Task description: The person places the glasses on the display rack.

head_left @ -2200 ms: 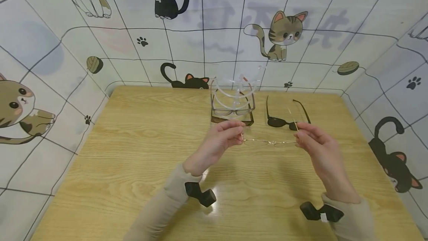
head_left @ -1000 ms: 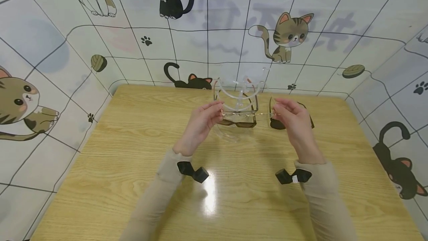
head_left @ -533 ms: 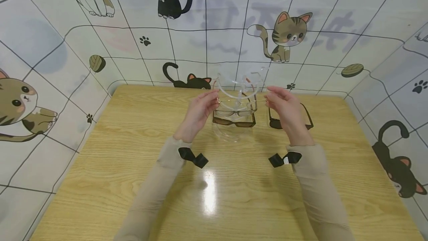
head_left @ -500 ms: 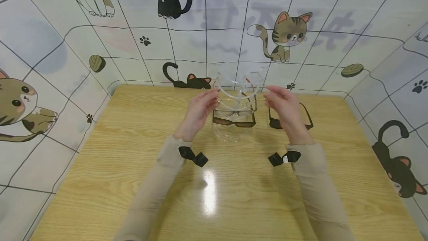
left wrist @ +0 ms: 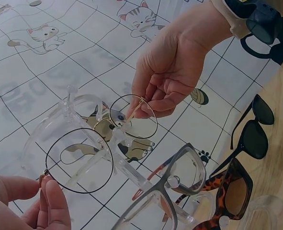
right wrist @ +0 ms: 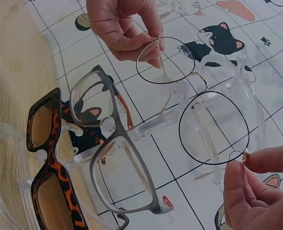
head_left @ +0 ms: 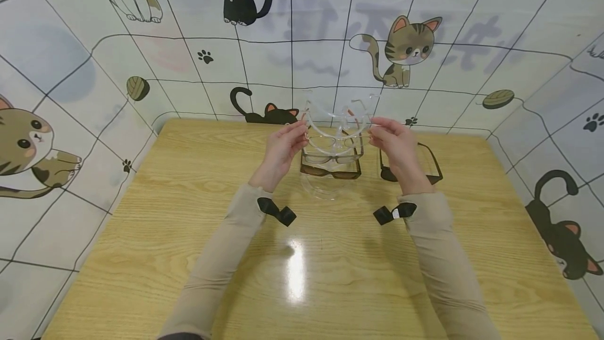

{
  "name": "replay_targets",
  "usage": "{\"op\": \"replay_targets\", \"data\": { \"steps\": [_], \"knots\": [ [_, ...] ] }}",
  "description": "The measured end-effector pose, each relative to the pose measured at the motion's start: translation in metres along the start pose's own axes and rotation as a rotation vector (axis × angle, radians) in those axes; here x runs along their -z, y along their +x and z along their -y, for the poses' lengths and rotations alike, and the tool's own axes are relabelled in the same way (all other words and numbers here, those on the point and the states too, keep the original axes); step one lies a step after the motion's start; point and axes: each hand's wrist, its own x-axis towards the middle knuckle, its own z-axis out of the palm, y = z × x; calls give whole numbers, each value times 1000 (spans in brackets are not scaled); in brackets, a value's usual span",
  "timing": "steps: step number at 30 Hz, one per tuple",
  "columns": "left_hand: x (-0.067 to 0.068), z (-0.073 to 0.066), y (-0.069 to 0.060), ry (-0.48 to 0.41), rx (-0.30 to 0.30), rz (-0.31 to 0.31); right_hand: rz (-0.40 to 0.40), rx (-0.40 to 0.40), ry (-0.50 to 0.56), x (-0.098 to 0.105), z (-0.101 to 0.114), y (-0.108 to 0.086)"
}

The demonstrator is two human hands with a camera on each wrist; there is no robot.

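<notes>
Thin round wire-rimmed eyeglasses (right wrist: 204, 82), gold with dark rims, are held up between both hands. My left hand (head_left: 281, 151) pinches them at one hinge with thumb and fingers. At the opposite hinge, my right hand (head_left: 397, 151) grips the temple. They sit at a clear acrylic display stand (head_left: 325, 196), in front of its upper part and above the pair below; whether they touch it I cannot tell. Grey-framed eyeglasses (head_left: 336, 159) hang on the stand beneath, and tortoiseshell sunglasses (head_left: 330, 173) are lowest.
Black sunglasses (head_left: 388, 174) lie on the wooden table (head_left: 198, 188) right of the stand, partly hidden by my right hand. Behind the table rises a cat-patterned backdrop (head_left: 316, 62), close to the stand.
Both hands have carried the wire-rimmed eyeglasses forward and left from the front right of the stand to its upper part. Over the last half second they moved slightly farther in, the right hand drawing nearer.
</notes>
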Motion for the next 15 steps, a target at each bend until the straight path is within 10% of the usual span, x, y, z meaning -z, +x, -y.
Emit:
{"op": "replay_targets", "data": {
  "steps": [15],
  "knots": [
    [2,5,5,52,-10,-30,26,-23,-22,2,-10,5]
  ]
}}
